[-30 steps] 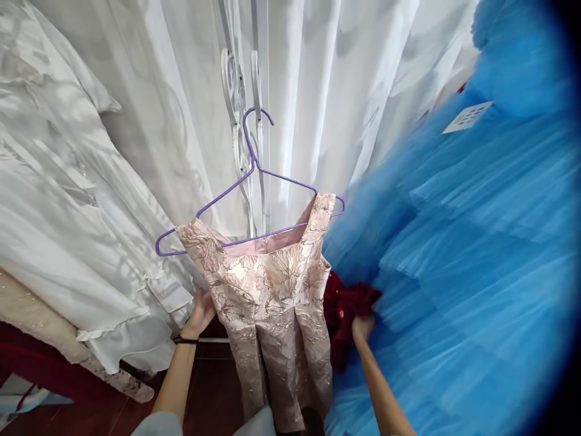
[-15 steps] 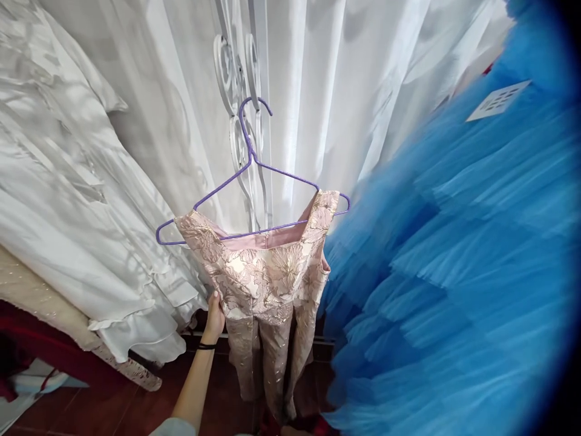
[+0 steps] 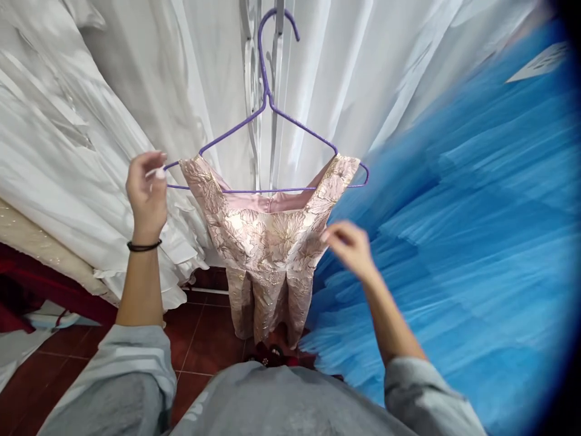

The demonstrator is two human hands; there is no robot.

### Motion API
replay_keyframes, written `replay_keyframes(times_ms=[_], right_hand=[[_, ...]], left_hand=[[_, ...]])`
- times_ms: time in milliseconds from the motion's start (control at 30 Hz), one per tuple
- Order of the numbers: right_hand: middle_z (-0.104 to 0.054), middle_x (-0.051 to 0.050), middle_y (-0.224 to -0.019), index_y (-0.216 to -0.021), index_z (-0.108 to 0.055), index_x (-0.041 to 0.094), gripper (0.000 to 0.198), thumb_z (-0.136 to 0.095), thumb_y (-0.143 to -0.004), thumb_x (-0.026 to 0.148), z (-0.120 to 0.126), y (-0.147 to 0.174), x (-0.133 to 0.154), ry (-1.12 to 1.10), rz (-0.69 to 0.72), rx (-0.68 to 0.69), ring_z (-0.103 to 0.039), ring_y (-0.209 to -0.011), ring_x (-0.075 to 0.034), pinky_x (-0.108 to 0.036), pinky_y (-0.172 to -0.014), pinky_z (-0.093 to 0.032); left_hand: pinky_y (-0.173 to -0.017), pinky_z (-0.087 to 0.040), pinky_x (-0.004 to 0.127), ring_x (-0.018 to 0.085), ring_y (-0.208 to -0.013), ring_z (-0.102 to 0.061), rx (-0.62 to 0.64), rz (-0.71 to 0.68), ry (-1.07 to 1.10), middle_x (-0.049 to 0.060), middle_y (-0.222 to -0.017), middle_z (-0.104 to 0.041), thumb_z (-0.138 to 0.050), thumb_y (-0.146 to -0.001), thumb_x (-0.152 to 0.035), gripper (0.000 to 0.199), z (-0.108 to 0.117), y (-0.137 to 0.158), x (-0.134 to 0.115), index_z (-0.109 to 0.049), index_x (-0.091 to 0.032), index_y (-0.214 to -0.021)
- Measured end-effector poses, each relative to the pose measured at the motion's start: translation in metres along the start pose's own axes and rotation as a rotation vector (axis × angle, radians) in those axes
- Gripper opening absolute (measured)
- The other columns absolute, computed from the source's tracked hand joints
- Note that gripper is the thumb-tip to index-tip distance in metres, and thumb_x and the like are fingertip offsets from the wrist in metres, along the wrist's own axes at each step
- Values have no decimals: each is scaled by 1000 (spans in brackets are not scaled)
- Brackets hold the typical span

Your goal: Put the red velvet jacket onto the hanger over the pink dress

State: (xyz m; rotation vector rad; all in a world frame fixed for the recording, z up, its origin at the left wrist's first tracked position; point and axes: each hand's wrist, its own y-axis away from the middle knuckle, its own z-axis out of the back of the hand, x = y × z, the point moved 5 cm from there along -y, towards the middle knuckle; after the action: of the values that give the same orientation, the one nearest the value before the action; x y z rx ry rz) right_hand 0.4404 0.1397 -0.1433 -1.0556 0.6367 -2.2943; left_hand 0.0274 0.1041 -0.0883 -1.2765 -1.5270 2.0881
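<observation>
A pink and gold brocade dress (image 3: 267, 242) with wide shoulder straps hangs on a purple hanger (image 3: 236, 128). The hanger's hook is at a white metal rack post. My left hand (image 3: 147, 197) is at the hanger's left end, thumb and fingers curled together over its tip, which they hide. A dark band circles that wrist. On the other side, my right hand (image 3: 351, 245) has its fingers drawn together, with the fingertips at the dress's side edge below the strap. How firmly they grip the fabric is hard to see.
White garments (image 3: 49, 145) hang on the left, and a white curtain (image 3: 313, 72) is behind the rack. A layered blue tulle dress (image 3: 445, 242) with a paper tag (image 3: 540, 63) fills the right. Below are reddish floor tiles (image 3: 200, 345) and a low white rail.
My left hand has gone from the dress's side up to the hanger's left end. My right hand has come into view beside the dress. The hanger appears higher in view.
</observation>
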Motion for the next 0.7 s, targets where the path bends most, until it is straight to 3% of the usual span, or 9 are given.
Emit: replay_keyframes(times_ms=[67,100,167,267,400,467,533,600,700], right_hand=[[-65,-11,-106,-108,-62,18,35,-56,-90,47,31,-47,4,157,136,-172,-57,-92,-20,-37,-85,-49],[-65,-12,-110,-112,-61,18,38,-57,-89,47,41,-71,5,216,181,-194,-56,-98,-21,-38,-88,-48],[-64,-10,-105,-110,-62,17,39,-54,-90,49,47,-110,-3,222,172,-42,-56,-97,-21,-36,-85,-48],[-56,-3,-71,-81,-62,18,42,-50,-91,57,46,-132,-19,105,110,191,-50,-69,-14,-29,-66,-44],[-49,1,-59,-69,-55,19,56,-51,-83,73,50,-114,-37,-90,79,184,-44,-57,-10,-26,-56,-38],[-49,1,-56,-64,-52,19,61,-49,-82,77,42,-100,-48,-190,18,192,-44,-54,-10,-25,-53,-37],[-47,1,-52,-58,-47,18,62,-48,-83,76,24,-83,-62,-238,-56,173,-42,-51,-9,-25,-51,-35],[-43,3,-51,-55,-45,18,60,-56,-80,71,-2,-58,-79,-275,-159,100,-38,-52,-8,-24,-51,-31],[-44,4,-57,-59,-49,17,51,-76,-62,60,-61,9,-113,-513,-487,-60,-37,-59,-8,-22,-55,-33]], left_hand=[[-102,-46,39,21,-108,-61,222,-41,-166,7,-110,-67,-56,-93,-51,48,-22,-21,-13,-62,-12,-120],[-99,-47,41,21,-101,-63,301,-49,-260,6,-101,-67,-55,-93,-49,46,-32,-26,-16,-65,-9,-115],[-93,-49,43,21,-90,-63,348,-75,-406,5,-86,-65,-57,-93,-44,42,-43,-32,-18,-69,-5,-103],[-90,-49,42,21,-85,-62,279,-93,-461,5,-84,-65,-57,-93,-39,36,-29,-30,-14,-72,-8,-99],[-82,-50,35,20,-75,-60,123,149,-295,3,-77,-66,-62,-86,-51,36,20,-12,25,-75,-17,-88],[-73,-50,31,17,-66,-56,43,349,-153,2,-70,-64,-69,-78,-53,35,33,12,57,-72,-18,-78],[-66,-48,29,15,-62,-54,2,528,-31,1,-68,-62,-76,-67,-49,35,28,51,86,-69,-16,-76],[-60,-47,27,14,-61,-55,31,638,45,1,-70,-63,-81,-57,-44,39,7,103,107,-67,-15,-80],[-73,-51,27,15,-77,-61,113,931,308,0,-85,-65,-83,-53,-34,45,-34,209,123,-62,-17,-90]])
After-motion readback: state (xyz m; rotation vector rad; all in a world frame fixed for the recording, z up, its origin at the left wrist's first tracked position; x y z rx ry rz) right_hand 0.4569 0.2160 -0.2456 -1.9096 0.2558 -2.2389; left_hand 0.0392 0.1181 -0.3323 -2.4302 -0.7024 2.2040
